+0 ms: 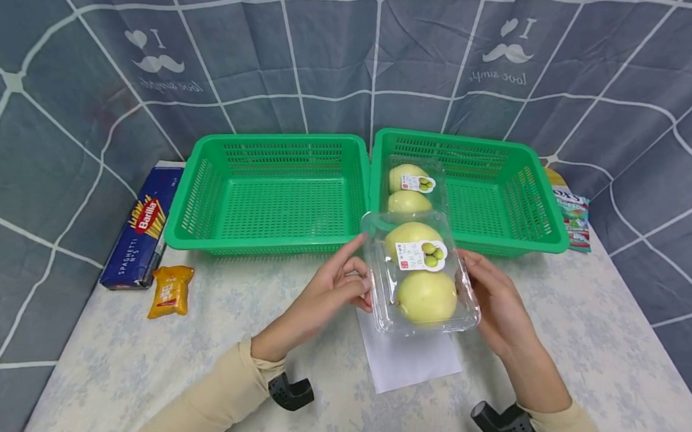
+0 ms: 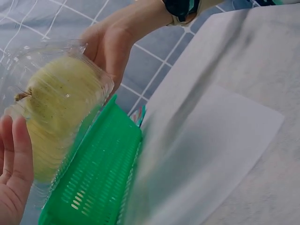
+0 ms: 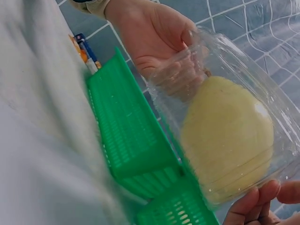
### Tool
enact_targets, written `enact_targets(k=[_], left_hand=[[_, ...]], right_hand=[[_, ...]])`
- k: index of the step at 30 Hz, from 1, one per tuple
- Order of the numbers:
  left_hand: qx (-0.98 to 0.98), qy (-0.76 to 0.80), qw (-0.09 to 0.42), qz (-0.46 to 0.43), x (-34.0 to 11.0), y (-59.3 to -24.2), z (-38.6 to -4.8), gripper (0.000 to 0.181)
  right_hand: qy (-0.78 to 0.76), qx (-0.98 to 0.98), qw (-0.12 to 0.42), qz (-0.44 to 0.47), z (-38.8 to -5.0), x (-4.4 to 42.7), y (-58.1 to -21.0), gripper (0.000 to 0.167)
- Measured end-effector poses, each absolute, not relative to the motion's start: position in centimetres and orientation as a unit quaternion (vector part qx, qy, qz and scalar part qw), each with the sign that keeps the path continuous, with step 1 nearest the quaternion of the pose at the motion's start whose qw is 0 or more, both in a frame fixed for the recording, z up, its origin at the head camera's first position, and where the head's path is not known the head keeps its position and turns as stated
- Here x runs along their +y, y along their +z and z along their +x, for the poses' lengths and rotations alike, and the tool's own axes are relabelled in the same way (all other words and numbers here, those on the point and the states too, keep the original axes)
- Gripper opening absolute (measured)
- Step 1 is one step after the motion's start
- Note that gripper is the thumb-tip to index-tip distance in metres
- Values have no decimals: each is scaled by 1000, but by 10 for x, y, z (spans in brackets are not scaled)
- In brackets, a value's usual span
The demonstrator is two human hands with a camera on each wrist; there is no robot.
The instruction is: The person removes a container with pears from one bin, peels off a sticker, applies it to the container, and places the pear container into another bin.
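A clear plastic pack of two pears [image 1: 421, 272], with a white label on its lid, is held above the table between both hands. My left hand [image 1: 337, 286] holds its left edge, index finger pointing up along the side. At the right edge, my right hand [image 1: 498, 292] grips the pack, its fingers partly hidden behind the plastic. The right wrist view shows a pear [image 3: 229, 136] close up, with the right fingertips [image 3: 267, 192] at the pack's lower edge. A second pack of pears [image 1: 408, 201] rests in the right green basket [image 1: 539, 194].
Left of it stands another green basket [image 1: 260, 138]. A blue spaghetti box [image 1: 140, 232] and a small orange packet [image 1: 171, 291] lie at the left. Colourful packets [image 1: 574, 215] are beside the right basket. White paper [image 1: 413, 367] lies beneath the held pack. Curtain surrounds the table.
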State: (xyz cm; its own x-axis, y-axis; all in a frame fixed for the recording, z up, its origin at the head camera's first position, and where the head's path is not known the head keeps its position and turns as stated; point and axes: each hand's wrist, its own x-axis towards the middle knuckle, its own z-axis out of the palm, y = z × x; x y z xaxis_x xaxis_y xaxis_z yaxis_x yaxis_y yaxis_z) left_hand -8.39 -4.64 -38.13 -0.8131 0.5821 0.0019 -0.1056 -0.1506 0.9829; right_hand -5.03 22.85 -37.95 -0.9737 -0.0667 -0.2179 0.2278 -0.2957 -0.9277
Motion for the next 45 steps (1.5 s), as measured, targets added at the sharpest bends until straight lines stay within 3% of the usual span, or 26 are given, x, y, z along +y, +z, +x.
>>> enact_targets(k=[15,30,45], left_hand=[[601,729,246,217,-28,-361,-106,84],[615,717,237,227,-15,-357,-114,88],[616,726,218,213,29,-362,-132,88]], right_hand=[[-813,580,41,43,-59,239,-363,21],[-804,589,40,70,-61,253,-358,27],[-871,483,7,83,-85,279,-354,26]])
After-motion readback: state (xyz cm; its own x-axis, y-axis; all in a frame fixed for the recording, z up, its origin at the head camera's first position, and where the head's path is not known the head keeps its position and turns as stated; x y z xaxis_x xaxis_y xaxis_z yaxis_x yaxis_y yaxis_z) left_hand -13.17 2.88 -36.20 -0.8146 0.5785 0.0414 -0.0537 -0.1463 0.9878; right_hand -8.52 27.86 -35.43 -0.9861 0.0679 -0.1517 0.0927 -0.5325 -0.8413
